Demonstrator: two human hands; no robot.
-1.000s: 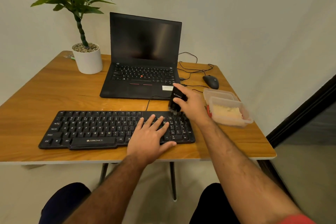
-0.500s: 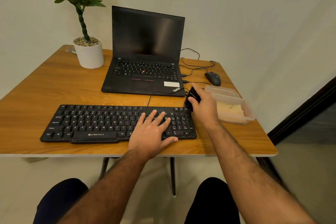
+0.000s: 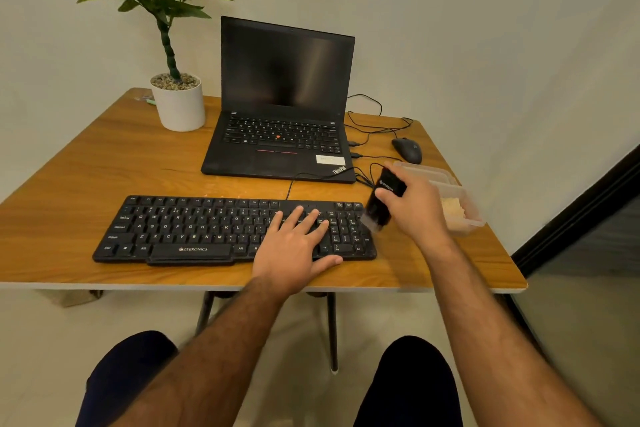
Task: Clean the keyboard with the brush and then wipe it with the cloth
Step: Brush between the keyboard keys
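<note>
A black keyboard lies across the near part of the wooden table. My left hand rests flat on its right half, fingers spread, holding nothing. My right hand grips a black brush with pale bristles pointing down at the keyboard's right end, just over the number pad's edge. A yellowish cloth lies inside a clear plastic container behind my right hand, partly hidden by it.
An open black laptop stands behind the keyboard, with cables and a black mouse to its right. A potted plant sits at the back left. The table's right edge is close to the container.
My right hand has carried the brush from above the number pad's top out to the keyboard's right end and tilted its bristles down. My left hand has stayed on the keys.
</note>
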